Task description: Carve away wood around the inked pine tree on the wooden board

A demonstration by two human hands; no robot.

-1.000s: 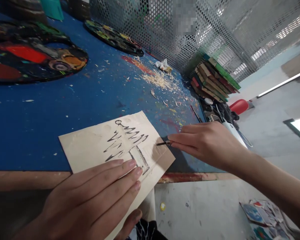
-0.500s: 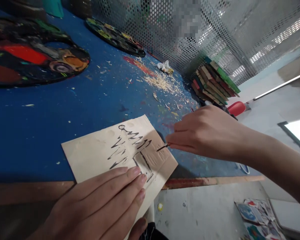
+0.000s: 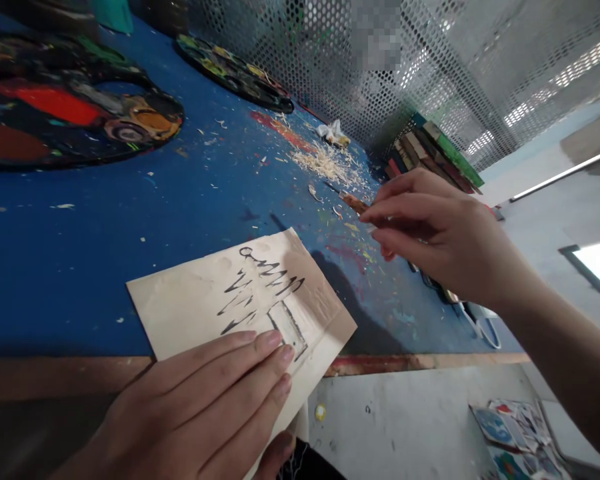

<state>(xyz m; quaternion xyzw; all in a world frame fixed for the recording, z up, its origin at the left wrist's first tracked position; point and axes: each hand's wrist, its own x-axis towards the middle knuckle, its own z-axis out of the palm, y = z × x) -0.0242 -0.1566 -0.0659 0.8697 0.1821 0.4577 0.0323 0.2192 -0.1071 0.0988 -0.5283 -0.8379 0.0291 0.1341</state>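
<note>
A pale carving board (image 3: 180, 300) lies at the blue table's front edge, its near corner overhanging. Black zigzag strokes and a drawn rectangle mark its face, with shallow cut lines toward the right corner. My left hand (image 3: 200, 400) rests flat on the near part, fingers stretched out, thumb at the lower edge. Above the table, right of the board, my right hand (image 3: 425, 233) pinches a carving gouge (image 3: 353, 202) by its brown wooden handle. The gouge's thin metal tip points up and left, off the board, near the wood shavings (image 3: 325, 163).
Two paint palettes, a large one (image 3: 80, 107) and a smaller one (image 3: 235, 73), lie at the back left. A crumpled white tissue (image 3: 333, 132) sits behind the shavings. Stacked books (image 3: 440, 153) stand against the perforated metal panel (image 3: 320, 47). Pictures (image 3: 520, 433) lie on the floor at right.
My right hand has lifted the gouge off the board's right part and moved up and right, turning so the handle shows. My left hand and the board have stayed in place.
</note>
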